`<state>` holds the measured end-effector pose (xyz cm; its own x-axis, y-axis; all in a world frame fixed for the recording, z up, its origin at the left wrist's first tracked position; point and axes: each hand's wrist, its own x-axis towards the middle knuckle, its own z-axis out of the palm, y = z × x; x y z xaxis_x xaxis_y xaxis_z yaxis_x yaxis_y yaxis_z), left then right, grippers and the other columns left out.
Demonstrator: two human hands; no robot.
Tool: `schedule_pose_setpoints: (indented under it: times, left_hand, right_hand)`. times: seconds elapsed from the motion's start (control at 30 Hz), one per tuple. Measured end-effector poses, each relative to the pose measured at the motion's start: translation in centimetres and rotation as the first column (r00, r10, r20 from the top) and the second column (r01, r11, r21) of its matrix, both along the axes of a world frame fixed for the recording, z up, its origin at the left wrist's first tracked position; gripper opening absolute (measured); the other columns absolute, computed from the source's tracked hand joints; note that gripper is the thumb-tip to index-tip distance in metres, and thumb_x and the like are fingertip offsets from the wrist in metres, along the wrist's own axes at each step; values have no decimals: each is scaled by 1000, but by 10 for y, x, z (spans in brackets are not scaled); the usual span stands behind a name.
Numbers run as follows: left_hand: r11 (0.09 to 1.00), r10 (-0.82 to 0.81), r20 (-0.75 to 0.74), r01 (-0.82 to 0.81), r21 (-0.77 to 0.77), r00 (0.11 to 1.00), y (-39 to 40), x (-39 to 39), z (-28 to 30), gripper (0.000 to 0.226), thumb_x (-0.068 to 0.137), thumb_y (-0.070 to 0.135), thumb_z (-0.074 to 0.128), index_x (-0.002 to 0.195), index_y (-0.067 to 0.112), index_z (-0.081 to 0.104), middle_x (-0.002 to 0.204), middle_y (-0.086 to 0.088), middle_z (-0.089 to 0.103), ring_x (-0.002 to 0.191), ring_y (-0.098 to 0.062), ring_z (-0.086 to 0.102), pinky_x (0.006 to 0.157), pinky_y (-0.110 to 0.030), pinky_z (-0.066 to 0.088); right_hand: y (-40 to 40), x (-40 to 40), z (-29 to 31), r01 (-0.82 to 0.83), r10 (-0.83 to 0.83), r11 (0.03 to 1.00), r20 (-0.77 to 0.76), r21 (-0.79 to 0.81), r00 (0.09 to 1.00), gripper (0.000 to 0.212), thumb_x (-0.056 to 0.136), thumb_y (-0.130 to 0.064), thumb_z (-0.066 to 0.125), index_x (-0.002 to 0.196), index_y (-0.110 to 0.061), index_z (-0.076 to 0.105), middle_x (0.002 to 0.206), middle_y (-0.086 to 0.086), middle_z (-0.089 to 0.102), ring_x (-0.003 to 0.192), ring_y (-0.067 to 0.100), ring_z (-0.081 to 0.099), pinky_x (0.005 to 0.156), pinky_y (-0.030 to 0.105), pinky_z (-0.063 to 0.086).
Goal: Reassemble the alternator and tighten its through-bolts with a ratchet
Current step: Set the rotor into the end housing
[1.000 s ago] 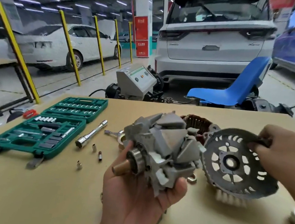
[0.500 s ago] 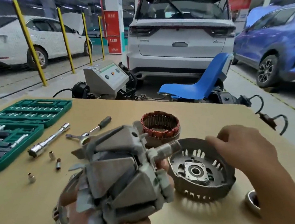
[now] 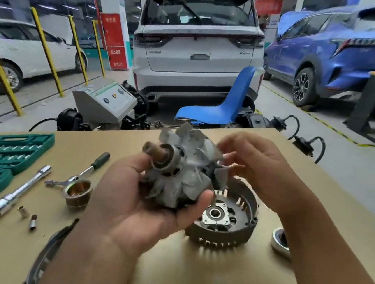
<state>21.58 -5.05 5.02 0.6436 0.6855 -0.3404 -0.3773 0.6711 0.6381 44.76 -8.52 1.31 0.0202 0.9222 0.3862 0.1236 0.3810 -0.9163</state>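
rotor [image 3: 178,176] sits in the left hand [image 3: 131,208], its grip curled around it. right hand [image 3: 256,167] touches it at 3 o'clock, fingers blurred, grip unclear. housing [image 3: 236,233] lies on the table [image 3: 188,279].

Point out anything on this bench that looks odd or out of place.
Nothing looks damaged. Three small sockets lie loose on the table, outside the green socket case. The rest is blurred.
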Motion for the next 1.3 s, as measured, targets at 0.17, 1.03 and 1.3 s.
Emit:
schedule_pose_setpoints:
  times: [0.17, 1.03, 1.3]
  left_hand:
    - [987, -81, -24, 77, -139, 996, 6, 42, 5, 44, 88, 28, 64, 123, 2, 71, 116, -27, 72, 99, -48, 72, 68, -52, 64]
    - [688, 433, -542, 125, 715, 720, 14, 10, 5, 22, 94, 24, 71, 115, 20, 69, 111, -12, 71, 98, -26, 69, 64, -40, 62]
    - [584, 406, -705, 428, 690, 582, -4, 22, -52, 112, 50, 55, 76, 153, 38, 36, 120, 17, 59, 109, -10, 62, 85, -38, 57]
  right_hand:
    - [-6, -3, 3, 7, -49, 990, 297, 138, 954, 93, 62, -57, 89, 144, -35, 52, 137, -12, 61, 128, 15, 60, 107, 41, 51]
    - [-5, -4, -1, 460, -455, 885, 328, 67, 828, 79, 34, -51, 98, 100, -33, 59, 99, -9, 68, 92, 13, 69, 77, 41, 61]
    - [0, -20, -9, 360, -353, 929, 488, 83, 798, 76, 43, -45, 91, 109, -46, 53, 103, -25, 58, 102, -4, 56, 79, 22, 50]
